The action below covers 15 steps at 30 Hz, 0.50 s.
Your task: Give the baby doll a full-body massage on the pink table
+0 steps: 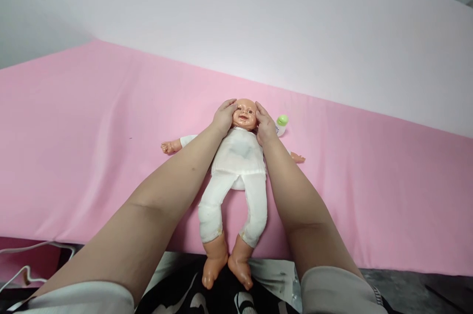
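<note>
Baby doll (239,156) lies face up on pink counter (92,156), feet off near edge. Left hand (223,117), right hand (265,126) open, flat on doll's cheeks. Step looks like: face rubbing. Next needs soft touch. Small green-capped bottle (281,124) just right of head.

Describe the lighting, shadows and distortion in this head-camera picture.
Head view: soft, even light, with only faint shadows beside the doll on the pink sheet; wide-angle distortion stretches the forearms and bows the sheet's far edge; the left hand and right hand look sharp.
</note>
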{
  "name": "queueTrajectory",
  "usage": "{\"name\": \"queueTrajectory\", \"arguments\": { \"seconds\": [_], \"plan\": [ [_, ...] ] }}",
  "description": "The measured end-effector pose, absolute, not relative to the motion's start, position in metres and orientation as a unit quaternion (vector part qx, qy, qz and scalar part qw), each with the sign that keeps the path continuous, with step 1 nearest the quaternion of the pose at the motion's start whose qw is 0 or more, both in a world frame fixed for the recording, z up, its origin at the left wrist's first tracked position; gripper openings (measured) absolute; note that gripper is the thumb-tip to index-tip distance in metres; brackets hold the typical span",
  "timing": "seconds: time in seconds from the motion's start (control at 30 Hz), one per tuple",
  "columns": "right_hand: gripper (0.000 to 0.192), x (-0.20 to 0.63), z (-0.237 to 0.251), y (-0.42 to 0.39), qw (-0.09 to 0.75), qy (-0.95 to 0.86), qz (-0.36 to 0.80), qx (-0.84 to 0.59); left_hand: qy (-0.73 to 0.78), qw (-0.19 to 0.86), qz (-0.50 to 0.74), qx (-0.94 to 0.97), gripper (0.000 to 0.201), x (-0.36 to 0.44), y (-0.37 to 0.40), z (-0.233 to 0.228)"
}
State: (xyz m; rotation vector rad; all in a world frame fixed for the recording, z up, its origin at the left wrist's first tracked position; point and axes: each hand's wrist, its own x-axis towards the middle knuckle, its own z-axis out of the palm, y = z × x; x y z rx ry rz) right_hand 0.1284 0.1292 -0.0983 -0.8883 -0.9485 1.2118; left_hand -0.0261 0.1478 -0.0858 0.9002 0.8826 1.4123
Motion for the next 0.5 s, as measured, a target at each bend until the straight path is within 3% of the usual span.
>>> {"name": "queueTrajectory", "arguments": {
  "seconds": [0.3,0.5],
  "plan": [
    [0.075,0.127,-0.096,0.125,0.622,-0.43,0.532,-0.382,0.374,0.608,0.595,0.369,0.055,-0.029,0.142,-0.081],
    [0.069,0.126,-0.102,0.134,0.623,-0.477,0.431,-0.445,0.386,0.616,0.568,0.387,0.067,-0.026,0.134,-0.072]
  ]
}}
